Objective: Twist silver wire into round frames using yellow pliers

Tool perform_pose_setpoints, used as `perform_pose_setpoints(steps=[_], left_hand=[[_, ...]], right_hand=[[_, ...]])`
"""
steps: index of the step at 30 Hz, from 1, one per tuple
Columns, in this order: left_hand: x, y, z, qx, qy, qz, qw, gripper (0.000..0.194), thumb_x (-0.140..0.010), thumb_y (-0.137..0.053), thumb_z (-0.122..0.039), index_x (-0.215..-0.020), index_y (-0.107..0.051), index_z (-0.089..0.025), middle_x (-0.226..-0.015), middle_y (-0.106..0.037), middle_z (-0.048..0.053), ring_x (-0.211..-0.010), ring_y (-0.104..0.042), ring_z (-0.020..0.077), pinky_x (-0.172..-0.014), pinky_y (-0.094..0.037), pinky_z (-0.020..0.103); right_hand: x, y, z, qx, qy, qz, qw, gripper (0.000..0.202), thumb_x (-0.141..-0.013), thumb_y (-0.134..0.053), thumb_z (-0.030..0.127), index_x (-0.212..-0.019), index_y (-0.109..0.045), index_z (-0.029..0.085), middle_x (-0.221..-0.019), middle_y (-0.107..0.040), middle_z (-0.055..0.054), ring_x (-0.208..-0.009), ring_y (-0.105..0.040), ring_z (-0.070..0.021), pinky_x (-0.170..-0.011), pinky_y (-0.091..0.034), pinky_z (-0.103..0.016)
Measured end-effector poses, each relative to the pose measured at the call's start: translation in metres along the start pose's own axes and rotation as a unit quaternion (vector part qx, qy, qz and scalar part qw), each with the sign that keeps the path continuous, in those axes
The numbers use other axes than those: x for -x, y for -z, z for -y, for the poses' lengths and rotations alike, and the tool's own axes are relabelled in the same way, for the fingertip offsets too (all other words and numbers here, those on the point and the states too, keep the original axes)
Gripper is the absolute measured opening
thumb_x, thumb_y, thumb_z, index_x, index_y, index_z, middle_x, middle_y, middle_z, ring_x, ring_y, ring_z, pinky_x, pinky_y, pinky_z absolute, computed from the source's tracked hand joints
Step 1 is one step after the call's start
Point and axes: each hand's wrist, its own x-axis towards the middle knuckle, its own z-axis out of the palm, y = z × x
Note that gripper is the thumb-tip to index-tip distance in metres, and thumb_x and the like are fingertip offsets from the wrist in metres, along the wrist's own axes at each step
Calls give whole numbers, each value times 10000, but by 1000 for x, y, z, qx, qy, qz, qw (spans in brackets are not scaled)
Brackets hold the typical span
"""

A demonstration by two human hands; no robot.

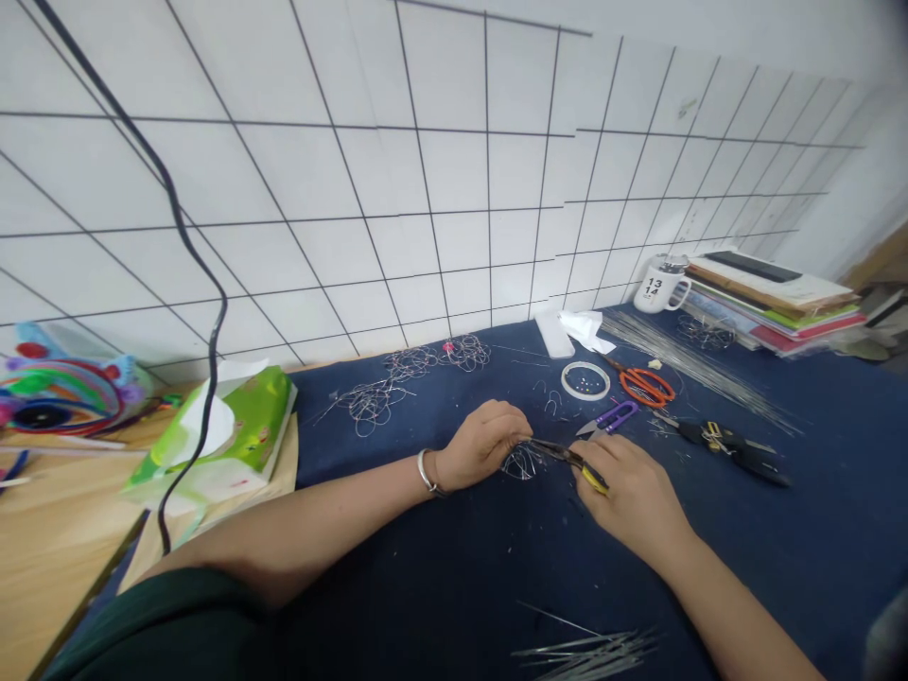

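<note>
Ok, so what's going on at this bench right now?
A person is working on wire with both hands. The left-hand grip pinches a small bent wire piece, while the right-hand grip holds pliers, their tips at the left fingertips; whether they clamp the wire is too small to tell. Purple snips and orange-handled scissors lie beyond the right hand, tangled wire loops lie toward the wall, and straight wires lie nearer the person.

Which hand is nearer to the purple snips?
Right. The right hand, holding pliers, is just on the near side of the purple snips; the left hand, at the wire piece, is farther off, to their left.
</note>
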Motion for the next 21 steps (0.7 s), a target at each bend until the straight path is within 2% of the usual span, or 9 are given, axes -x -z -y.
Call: perform_pose_setpoints(steps=[9,21], left_hand=[[-1,1,-2,3,-7,-9,1000,142,-866,-392,-169,-889,-531,-152,-827,-607,56,-782,-533,127,-746,-412,273],[0,0,-3,4,16,-1,1000,143,-867,-390,-176,-881,-530,-150,-838,-594,57,-801,-529,133,-760,-427,280]], right_hand=[[3,-1,1,11,3,5,1000,267,-787,-461,185,-1020,-588,208,-873,-606,-49,-848,-542,-183,-779,-428,-318],[0,3,3,39,-2,3,999,268,-785,-460,187,-1019,-591,203,-883,-594,-56,-858,-530,-191,-788,-415,-327]])
